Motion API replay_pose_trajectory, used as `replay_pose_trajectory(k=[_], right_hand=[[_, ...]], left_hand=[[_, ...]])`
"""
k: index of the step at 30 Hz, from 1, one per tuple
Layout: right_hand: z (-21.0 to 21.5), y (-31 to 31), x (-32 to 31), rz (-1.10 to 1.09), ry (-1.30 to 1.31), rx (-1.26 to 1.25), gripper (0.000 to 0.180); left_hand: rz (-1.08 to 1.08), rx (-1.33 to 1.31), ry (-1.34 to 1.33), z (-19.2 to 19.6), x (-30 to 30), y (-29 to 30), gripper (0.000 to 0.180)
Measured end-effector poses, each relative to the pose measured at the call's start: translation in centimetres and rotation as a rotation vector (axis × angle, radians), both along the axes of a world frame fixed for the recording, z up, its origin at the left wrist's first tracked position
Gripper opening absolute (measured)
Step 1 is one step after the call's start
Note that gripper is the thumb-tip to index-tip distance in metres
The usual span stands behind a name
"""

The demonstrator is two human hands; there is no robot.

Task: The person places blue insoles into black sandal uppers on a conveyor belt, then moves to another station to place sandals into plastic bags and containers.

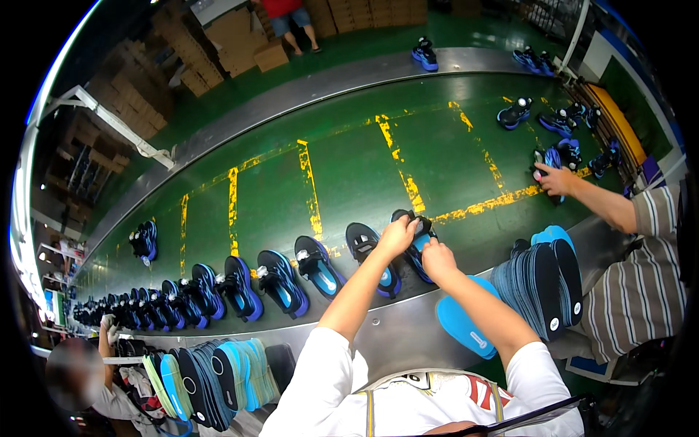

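Note:
A black sneaker with a blue sole (pixel 413 260) rests at the near edge of the green belt, in front of me. My left hand (pixel 397 236) is closed on the upper part of this sneaker, toward its toe. My right hand (pixel 439 261) is closed at its right side, near the shoe opening; the fingertips are partly hidden. Just left of my hands stands another sneaker (pixel 363 244), partly covered by my left forearm. Beyond it is a sneaker with a light blue insole inside (pixel 319 269). A loose bright blue insole (pixel 466 317) lies under my right forearm.
Stacked dark insoles (pixel 530 280) stand at right, and more insoles (pixel 209 379) at lower left. A row of sneakers (pixel 201 288) runs left along the belt (pixel 349 160). At right, a co-worker's hand (pixel 557 180) touches a sneaker. Another worker sits at left.

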State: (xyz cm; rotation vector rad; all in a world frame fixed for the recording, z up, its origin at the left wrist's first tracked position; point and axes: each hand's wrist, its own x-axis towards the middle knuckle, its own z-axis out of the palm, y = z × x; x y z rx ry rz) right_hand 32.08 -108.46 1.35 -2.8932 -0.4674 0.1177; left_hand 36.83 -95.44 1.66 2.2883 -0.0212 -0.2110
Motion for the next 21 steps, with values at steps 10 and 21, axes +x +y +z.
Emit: replay_pose_trajectory(k=[10,21], right_hand=[[5.9,-0.9,0.7,0.058,0.425,-0.218,0.031],[0.4,-0.5,2.6,0.371,0.231,-0.153,0.017]], left_hand=[[0.08,-0.237,0.043,-0.4,-0.4,0.9,0.042],[0.007,-0.225,0.038,-1.3,0.1,1.3,0.033]])
